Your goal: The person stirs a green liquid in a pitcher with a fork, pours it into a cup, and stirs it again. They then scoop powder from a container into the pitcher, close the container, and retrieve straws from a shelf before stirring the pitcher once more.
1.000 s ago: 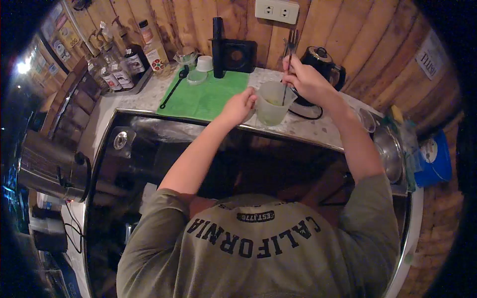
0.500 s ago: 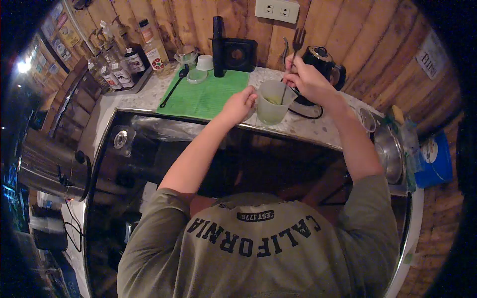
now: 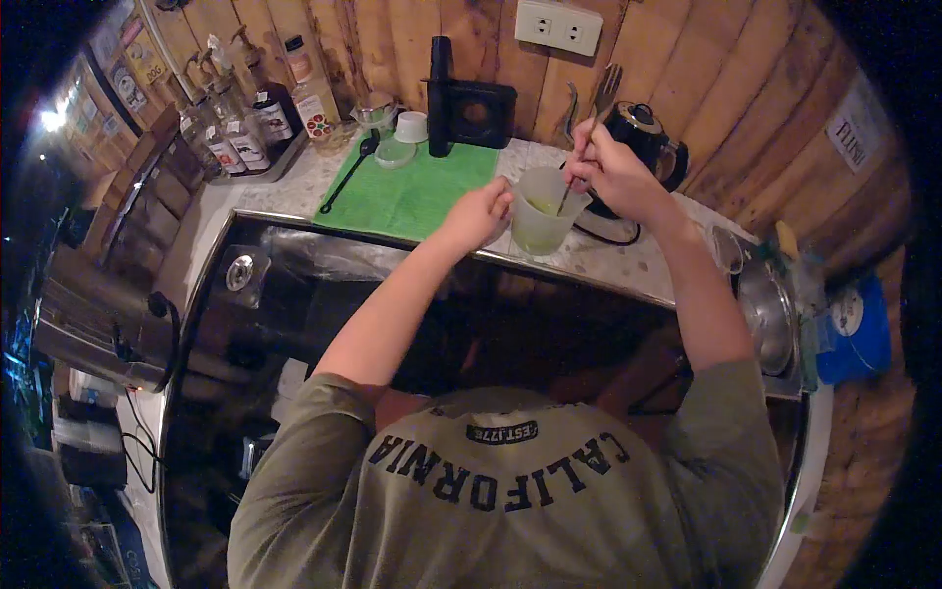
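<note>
My left hand [image 3: 481, 214] is closed at the handle side of a frosted, translucent pitcher [image 3: 539, 236], which stands on the counter near its front edge. Pale green liquid shows inside it. Pinched in my right hand [image 3: 616, 175] is a long, thin bar spoon [image 3: 607, 90] whose forked end points up. Its shaft slants down into the pitcher, and the lower tip is hidden in the liquid. A dark kettle [image 3: 633, 126] stands just behind my right hand. Left of my left hand lies a green cloth [image 3: 432, 191] with a black long-handled spoon [image 3: 345, 179] on it.
Behind the cloth are a small white cup [image 3: 412, 127], a clear lid [image 3: 394, 153] and a black stand [image 3: 483, 115]. Syrup bottles [image 3: 245, 147] fill the left corner. To the right are a metal sink [image 3: 768, 304] and a blue bucket [image 3: 863, 339]. A cord [image 3: 608, 239] runs beside the pitcher.
The bar spoon's forked end has tilted slightly to the right, and my right hand has shifted with it. The pitcher stays in place with my left hand on it; the view has moved slightly.
</note>
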### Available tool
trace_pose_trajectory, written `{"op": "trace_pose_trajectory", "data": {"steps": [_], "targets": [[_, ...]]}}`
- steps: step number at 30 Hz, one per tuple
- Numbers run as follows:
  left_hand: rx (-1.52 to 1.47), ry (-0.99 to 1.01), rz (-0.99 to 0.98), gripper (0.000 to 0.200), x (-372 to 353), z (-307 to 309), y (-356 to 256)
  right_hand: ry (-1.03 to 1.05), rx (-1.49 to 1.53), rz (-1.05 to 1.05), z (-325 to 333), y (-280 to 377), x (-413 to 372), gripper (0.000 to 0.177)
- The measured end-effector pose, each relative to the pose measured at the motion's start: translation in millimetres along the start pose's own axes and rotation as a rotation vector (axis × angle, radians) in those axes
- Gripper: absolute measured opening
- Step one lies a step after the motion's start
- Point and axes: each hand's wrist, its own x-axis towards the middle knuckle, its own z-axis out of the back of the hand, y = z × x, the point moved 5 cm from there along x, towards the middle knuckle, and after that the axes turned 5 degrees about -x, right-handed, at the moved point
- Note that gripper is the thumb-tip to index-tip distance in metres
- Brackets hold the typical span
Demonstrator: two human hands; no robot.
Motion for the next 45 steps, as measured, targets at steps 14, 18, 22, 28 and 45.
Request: {"op": "trace_pose_trajectory", "data": {"steps": [14, 18, 22, 28, 45], "targets": [[-0.072, 0.034, 0.044, 0.023, -3, 2, -4, -0.035, 0.011, 0.108, -15, 5, 7, 0.014], [-0.071, 0.036, 0.043, 0.023, 2, -3, 5, -0.118, -0.232, 0.248, -14, -6, 20, 0.015], [-0.096, -0.021, 0.002, 0.020, -1, 2, -3, -0.098, -0.059, 0.083, -1, -13, 9, 0.016], [-0.065, 0.032, 0.031, 0.022, 1, 0, 0, -0.084, -0.026, 0.178, -19, -2, 17, 0.015], [-0.120, 0.026, 0.037, 0.018, 1, 1, 0, -0.088, -0.124, 0.038, 1, -14, 11, 0.015]]}}
